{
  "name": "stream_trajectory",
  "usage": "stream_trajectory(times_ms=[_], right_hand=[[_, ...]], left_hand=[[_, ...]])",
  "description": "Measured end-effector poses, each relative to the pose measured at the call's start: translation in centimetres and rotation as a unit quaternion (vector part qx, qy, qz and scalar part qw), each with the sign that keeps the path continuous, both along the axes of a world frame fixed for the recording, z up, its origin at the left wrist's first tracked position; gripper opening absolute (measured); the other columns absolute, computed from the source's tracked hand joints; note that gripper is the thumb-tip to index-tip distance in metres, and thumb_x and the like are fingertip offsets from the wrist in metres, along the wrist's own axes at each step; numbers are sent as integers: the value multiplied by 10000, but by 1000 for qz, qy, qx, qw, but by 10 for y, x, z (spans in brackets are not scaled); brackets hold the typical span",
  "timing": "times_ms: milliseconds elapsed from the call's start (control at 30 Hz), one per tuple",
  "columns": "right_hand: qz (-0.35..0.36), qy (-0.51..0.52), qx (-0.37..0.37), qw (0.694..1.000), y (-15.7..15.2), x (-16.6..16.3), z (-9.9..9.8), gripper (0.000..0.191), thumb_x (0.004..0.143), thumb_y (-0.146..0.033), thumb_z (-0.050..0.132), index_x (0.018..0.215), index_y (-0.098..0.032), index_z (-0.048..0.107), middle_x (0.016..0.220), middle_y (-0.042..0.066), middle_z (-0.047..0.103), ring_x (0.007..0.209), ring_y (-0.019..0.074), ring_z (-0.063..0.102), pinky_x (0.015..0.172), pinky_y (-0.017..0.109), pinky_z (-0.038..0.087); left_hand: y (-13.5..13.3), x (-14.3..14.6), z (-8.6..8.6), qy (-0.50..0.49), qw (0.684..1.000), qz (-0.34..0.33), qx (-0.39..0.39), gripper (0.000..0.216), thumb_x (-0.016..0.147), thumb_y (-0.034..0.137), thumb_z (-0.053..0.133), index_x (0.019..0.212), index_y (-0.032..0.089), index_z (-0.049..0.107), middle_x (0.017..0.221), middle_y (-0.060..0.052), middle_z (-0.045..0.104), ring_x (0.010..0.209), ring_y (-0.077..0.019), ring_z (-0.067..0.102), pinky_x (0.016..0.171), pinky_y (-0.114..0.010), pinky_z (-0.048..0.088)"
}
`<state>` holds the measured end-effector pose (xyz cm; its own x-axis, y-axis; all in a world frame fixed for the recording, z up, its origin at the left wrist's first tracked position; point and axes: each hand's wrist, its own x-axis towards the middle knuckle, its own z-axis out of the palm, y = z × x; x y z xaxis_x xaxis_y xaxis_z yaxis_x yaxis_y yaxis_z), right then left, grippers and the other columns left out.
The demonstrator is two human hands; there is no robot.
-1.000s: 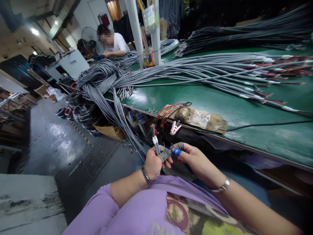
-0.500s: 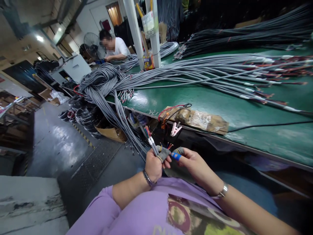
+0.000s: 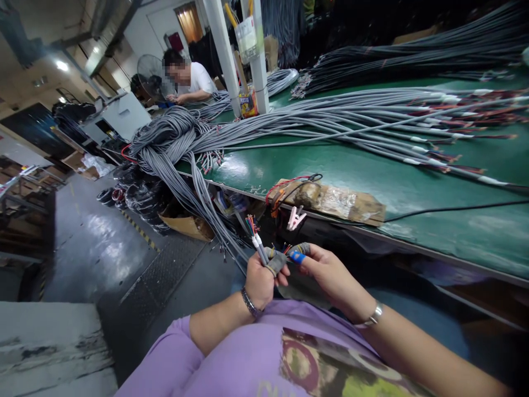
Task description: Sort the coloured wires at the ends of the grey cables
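Green table (image 3: pixel 330 171), far side; left hand (image 3: pixel 260 281) in closed grip around grey cables (image 3: pixel 260 251), stripped ends (image 3: pixel 252 224) above it; right hand (image 3: pixel 330 270), grip at coloured wires (image 3: pixel 286 248), closure indiscernible.

A purple shirt (image 3: pixel 231 353) with a patterned print (image 3: pixel 303 364) and pale lettering (image 3: pixel 278 389) in front. Left hand (image 3: pixel 261 282): dark link bracelet (image 3: pixel 249 303), grey thumb sleeve (image 3: pixel 276 264), yellowish-edged. Right hand (image 3: pixel 330 271): silvery wristband (image 3: pixel 376 313), blue thumb wrap (image 3: pixel 296 257), grey finger sleeve (image 3: pixel 301 248).
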<state>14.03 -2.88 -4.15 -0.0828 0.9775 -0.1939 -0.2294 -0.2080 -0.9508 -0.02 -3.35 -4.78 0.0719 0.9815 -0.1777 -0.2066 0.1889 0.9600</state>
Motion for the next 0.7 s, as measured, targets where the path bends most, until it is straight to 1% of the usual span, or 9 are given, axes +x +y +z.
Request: stream_trajectory(times_ms=[100,233,300,367,500,633,700], right_hand=[[-2,17,-18,1000,-2,0,-3,298,651,-456,774,671,-179,664,597,-5,561,541,110,426,529,258,341],[12,46,-37,998,-1,0,-2,313,628,-452,792,656,-174,652,560,-22,524,524,99,405,516,249,326],[15,66,-43,997,1,3,-1,333,639,-468,788,633,-176,627,545,-28,508,531,100,419,528,246,352],[3,89,-48,995,5,8,0,362,659,-496,777,624,-180,605,554,-29,509,541,101,436,546,241,389],[-18,139,-81,987,21,20,3,385,679,-549,753,721,-181,648,661,-2,579,552,100,466,555,242,452],[34,206,-133,969,40,24,13,342,705,-524,739,777,-196,675,748,33,639,575,122,515,559,262,484],[62,209,-119,969,47,21,18,346,704,-529,735,794,-200,675,736,28,632,571,128,509,559,272,474]], left_hand=[[1,0,-2,-14,1000,15,-8,270,750,371,686,671,139,573,540,9,595,357,-58,483,342,-172,241],[5,-1,-1,-27,999,10,-18,308,735,393,694,629,134,564,518,2,586,344,-55,472,335,-171,235],[10,-3,2,-39,999,4,-24,335,707,419,715,619,135,560,492,8,571,324,-53,452,324,-171,227],[16,-5,7,-56,998,-7,-39,353,658,436,746,621,139,558,471,15,561,306,-54,436,312,-172,233],[31,-12,20,-66,990,-82,-89,372,585,432,787,617,139,558,445,7,562,284,-67,429,289,-174,240],[45,-17,32,-63,977,-161,-124,402,547,453,805,624,139,566,426,5,555,270,-74,422,267,-176,225],[51,-18,36,-69,969,-195,-132,413,533,458,813,632,143,567,421,8,551,272,-79,425,264,-178,232]])
